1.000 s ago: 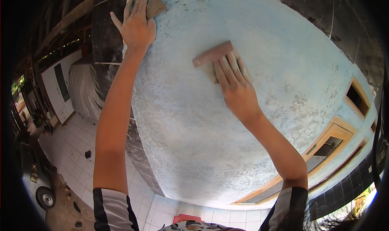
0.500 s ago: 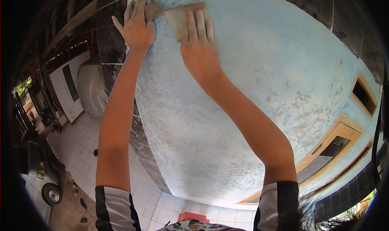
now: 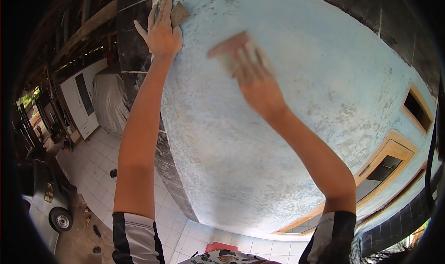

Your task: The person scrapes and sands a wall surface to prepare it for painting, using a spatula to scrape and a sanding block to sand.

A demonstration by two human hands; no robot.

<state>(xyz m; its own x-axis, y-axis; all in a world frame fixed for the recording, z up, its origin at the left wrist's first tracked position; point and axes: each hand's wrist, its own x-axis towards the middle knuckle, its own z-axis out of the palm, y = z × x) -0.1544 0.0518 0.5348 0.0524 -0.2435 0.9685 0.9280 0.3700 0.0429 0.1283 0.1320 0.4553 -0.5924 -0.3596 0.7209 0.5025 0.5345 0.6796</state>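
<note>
The pale blue wall [image 3: 222, 139] has dark, rough patches. My left hand [image 3: 163, 34] lies against its upper left edge with the fingers spread. A small brown square piece [image 3: 180, 14] sits at the right side of that hand, by the thumb; whether it is gripped or only touched is unclear. Lower and further right, my right hand [image 3: 259, 81] is blurred by motion. Its fingers press a sheet of sandpaper [image 3: 229, 44], reddish brown on the turned edge and pale on the rest, flat against the wall.
Dark tiles [image 3: 132, 37] border the wall on the left and top. Wood-framed openings [image 3: 417, 107] are at the right. A white cabinet [image 3: 83, 97], a covered object [image 3: 110, 99] and a parked car [image 3: 41, 203] stand at the left. A red object [image 3: 221, 248] lies below.
My right hand has moved down and to the right across the wall with the sandpaper. My left hand stays at the wall's upper left edge, and the view has shifted slightly.
</note>
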